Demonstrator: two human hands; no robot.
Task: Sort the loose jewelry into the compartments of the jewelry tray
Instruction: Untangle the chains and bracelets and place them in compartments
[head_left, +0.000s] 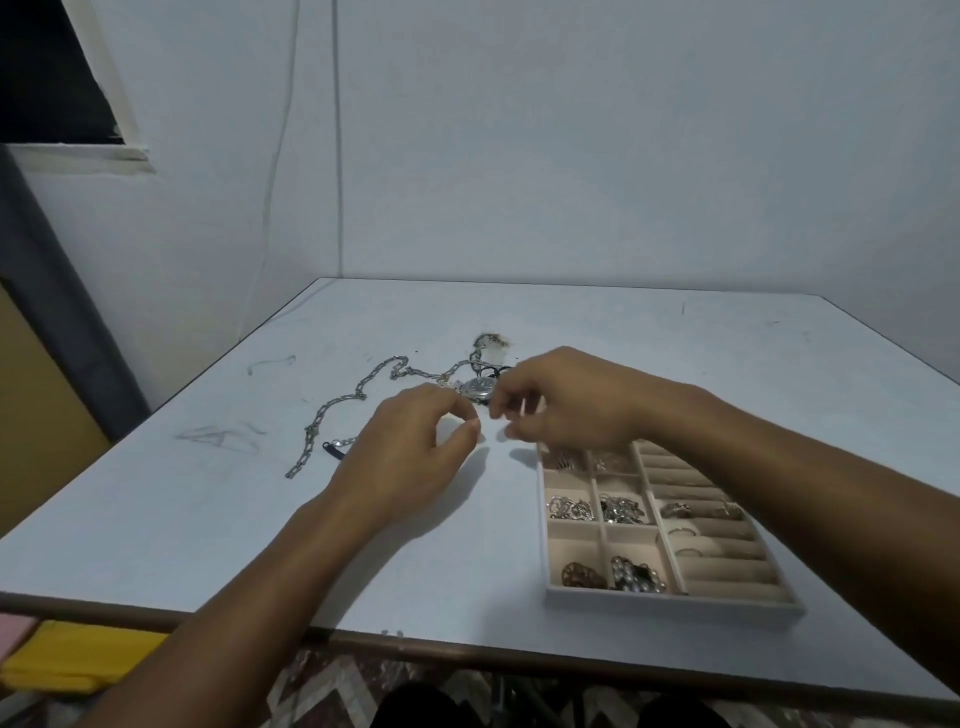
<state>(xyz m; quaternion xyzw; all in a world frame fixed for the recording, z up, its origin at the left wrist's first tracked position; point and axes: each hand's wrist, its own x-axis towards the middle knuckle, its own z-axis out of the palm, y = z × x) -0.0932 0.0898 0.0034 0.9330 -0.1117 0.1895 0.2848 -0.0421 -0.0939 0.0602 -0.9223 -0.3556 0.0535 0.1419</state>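
The beige jewelry tray (675, 603) lies at the front right of the white table (208, 519). Its small compartments hold several silver and bronze pieces, and rings sit in the ring rolls on its right side. A long silver chain (358, 395) snakes across the table's middle-left. A silver watch (479, 387) and a black cord (488, 370) lie just behind my hands. My left hand (410, 462) hovers with thumb and forefinger tips close together. My right hand (566, 400) hovers over the tray's far corner, fingers curled and blurred. No piece shows between the fingers of either hand.
A small dark clasp piece (332, 450) lies by the chain's near end. Another tangle of chain (491, 341) sits further back. Pen scribbles mark the left of the table. Walls close off the table's far edge and its left side.
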